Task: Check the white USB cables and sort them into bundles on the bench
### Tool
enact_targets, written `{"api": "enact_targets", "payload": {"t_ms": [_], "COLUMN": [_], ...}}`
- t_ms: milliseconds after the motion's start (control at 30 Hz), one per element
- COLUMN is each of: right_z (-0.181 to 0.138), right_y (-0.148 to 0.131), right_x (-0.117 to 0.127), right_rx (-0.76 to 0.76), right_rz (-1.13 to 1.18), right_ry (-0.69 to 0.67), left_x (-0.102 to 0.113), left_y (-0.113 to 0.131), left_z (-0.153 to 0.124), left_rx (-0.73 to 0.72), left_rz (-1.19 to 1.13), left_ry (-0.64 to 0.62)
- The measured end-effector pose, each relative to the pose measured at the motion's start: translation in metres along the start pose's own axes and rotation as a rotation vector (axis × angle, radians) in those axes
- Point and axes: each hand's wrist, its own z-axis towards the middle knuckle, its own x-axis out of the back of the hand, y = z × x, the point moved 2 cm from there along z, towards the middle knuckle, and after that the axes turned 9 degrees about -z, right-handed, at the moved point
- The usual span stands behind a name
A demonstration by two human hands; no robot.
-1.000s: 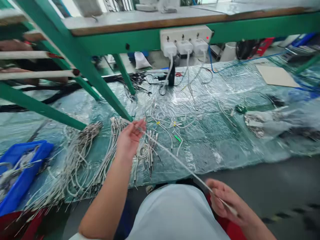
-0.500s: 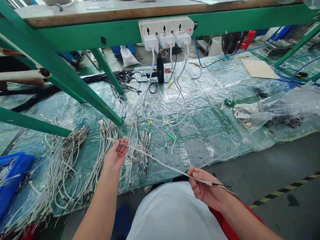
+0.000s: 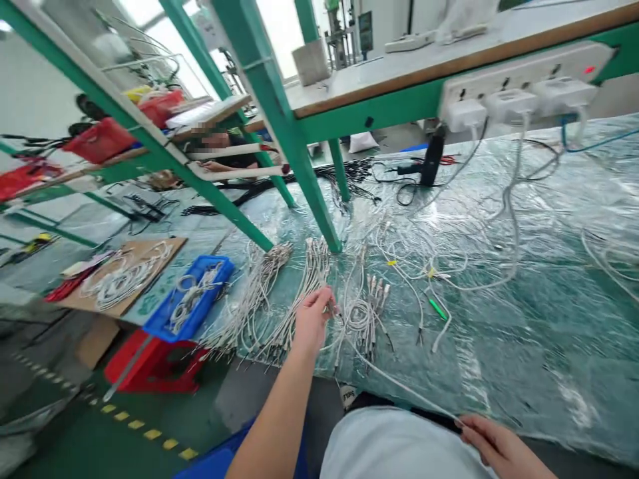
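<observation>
A white cable (image 3: 399,380) runs between my two hands above the table's front edge. My left hand (image 3: 315,311) pinches its connector end, over the bundles of cables. At the lower right my right hand (image 3: 486,436) is closed on the cable's other end, whose tip is hidden. Just right of my left hand lies a small bunch of white cables (image 3: 372,319) with metal plugs. Behind and left of that hand is a larger row of cables (image 3: 314,256), and further left another thick bundle (image 3: 264,279). A green pen-like piece (image 3: 438,309) lies among loose cables.
Green frame posts (image 3: 314,193) stand on the film-covered table (image 3: 539,319). A power strip (image 3: 524,73) with white adapters hangs behind. A black heat gun (image 3: 432,159) stands below it. At left are a blue tray (image 3: 164,326), a red stool (image 3: 150,366) and another person (image 3: 227,156).
The view has swung left, bringing the blue tray and another person into sight. Both hands still hold the cable; my right hand now sits near the lower edge of the view.
</observation>
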Motion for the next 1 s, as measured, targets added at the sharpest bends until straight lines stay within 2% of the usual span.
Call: {"api": "enact_targets", "payload": {"t_ms": [67,133,200,267,367,433,567,733,1000], "right_z": [0.01,0.009,-0.002,-0.018,-0.04,-0.051,-0.06,-0.064,-0.072], "right_y": [0.003,-0.021,-0.069,-0.126,-0.196,-0.221,-0.231,-0.229,-0.229], "right_x": [0.001,0.004,0.009,0.014,0.021,0.024,0.025,0.021,0.022], "right_rx": [-0.03,-0.021,0.037,0.168,0.364,0.45,0.397,0.367,0.361], "right_rz": [-0.11,-0.159,-0.087,0.137,0.479,0.608,0.739,0.865,0.907], "right_ry": [0.012,0.079,0.178,0.272,0.277,0.259,0.196,0.107,0.075], "left_x": [-0.016,-0.036,-0.053,-0.067,-0.079,-0.081,-0.082,-0.083,-0.087], "left_y": [0.006,0.006,0.001,-0.008,-0.022,-0.028,-0.026,-0.02,-0.023], "left_z": [-0.027,-0.055,-0.083,-0.109,-0.137,-0.148,-0.159,-0.166,-0.172], "left_rx": [0.037,0.114,0.231,0.346,0.47,0.53,0.592,0.626,0.623], "left_rz": [-0.008,-0.028,-0.065,-0.114,-0.181,-0.23,-0.322,-0.37,-0.391], "left_ry": [-0.048,-0.136,-0.262,-0.406,-0.607,-0.715,-0.83,-0.872,-0.899]}}
